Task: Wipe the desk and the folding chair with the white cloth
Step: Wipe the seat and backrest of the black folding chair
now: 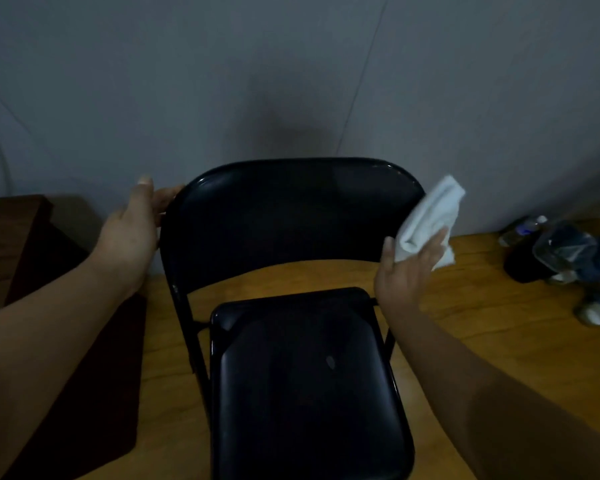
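Forearms are framing the chair as I'm watching. Left hand is gripping the backrest's left corner, steadying it. Backrest is running left to right; right hand is pinching the cloth beside its right edge, nearer that end. Desk is sitting far left. Bottle label's unreadable.
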